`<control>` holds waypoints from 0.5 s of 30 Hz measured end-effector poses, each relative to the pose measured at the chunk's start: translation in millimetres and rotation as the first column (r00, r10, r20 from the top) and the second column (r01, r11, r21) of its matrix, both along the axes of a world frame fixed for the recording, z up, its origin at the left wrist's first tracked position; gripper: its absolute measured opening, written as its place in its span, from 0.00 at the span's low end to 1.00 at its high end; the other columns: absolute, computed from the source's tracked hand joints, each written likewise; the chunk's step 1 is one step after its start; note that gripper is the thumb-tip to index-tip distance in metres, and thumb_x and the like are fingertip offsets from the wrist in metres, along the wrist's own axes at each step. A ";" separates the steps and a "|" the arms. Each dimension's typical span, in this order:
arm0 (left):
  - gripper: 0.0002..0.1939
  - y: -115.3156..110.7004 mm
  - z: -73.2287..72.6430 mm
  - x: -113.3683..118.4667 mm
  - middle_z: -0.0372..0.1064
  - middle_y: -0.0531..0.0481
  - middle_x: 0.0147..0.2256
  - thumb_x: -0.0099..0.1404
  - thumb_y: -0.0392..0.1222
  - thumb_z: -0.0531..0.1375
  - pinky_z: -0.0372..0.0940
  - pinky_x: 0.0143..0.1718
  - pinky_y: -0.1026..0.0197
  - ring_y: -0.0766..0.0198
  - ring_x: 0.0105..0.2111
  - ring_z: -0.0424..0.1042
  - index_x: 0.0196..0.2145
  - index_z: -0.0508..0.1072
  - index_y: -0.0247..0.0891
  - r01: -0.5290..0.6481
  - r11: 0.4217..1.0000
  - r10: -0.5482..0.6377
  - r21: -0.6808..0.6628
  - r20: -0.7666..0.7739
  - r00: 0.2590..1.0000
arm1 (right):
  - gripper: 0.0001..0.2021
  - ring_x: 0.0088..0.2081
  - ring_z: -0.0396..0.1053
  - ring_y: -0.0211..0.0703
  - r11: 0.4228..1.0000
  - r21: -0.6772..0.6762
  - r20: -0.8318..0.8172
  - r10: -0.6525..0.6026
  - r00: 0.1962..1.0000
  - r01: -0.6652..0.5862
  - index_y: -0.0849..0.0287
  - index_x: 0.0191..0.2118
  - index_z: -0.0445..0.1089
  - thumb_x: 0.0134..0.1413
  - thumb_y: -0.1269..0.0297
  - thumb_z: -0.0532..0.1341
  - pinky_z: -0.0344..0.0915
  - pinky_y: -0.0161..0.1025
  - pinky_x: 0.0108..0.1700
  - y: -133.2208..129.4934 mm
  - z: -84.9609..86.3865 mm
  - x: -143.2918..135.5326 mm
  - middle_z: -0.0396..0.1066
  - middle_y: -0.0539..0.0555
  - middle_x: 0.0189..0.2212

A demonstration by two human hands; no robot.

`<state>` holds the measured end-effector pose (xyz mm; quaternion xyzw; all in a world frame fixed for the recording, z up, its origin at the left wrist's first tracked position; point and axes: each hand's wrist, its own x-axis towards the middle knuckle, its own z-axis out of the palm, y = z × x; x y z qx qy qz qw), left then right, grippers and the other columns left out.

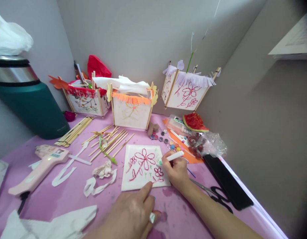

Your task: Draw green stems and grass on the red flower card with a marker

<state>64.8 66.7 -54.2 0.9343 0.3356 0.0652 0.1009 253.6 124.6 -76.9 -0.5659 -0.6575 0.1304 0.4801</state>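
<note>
A square white panel [128,166] lies on the pink table, drawn with dark red flowers and some small green marks. In my right hand [177,171], closed at the panel's right edge, is a white felt-tip marker [174,156]. Its green tip end points down at the panel's right side. My left hand [136,209] is at the lower edge, its index finger stretched out onto the panel and the other fingers loosely bent. A small whitish-green bit [152,217] shows by the left fingers; I cannot tell what it is.
A pink glue gun [44,166], paper strips [61,177] and thin wooden sticks [118,142] lie leftward. Scissors [213,192] and a black case [228,182] are on the right. Behind stand an orange-fringed lantern [130,113] and a teal bottle [29,103]; a purple-fringed lantern [187,91] hangs.
</note>
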 end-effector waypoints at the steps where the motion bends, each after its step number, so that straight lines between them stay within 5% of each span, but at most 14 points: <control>1: 0.13 0.2 -0.2 0.2 0.70 0.36 0.50 0.66 0.40 0.50 0.73 0.32 0.48 0.52 0.34 0.76 0.36 0.74 0.36 0.000 1.000 0.000 0.005 0.004 1.000 | 0.08 0.16 0.55 0.32 1.000 -0.002 0.002 0.006 1.000 -0.006 0.59 0.23 0.62 0.51 0.68 0.55 0.53 0.30 0.20 0.4 0.0 -0.1 0.57 0.43 0.13; 15: 0.12 0.8 1.5 -0.3 0.69 0.36 0.50 0.67 0.40 0.50 0.73 0.31 0.49 0.53 0.32 0.76 0.37 0.73 0.36 0.004 1.000 -0.004 -0.010 0.029 1.000 | 0.08 0.16 0.55 0.32 0.999 0.006 0.019 0.033 0.999 -0.033 0.59 0.23 0.63 0.51 0.68 0.56 0.53 0.31 0.20 1.1 0.5 -2.3 0.55 0.43 0.13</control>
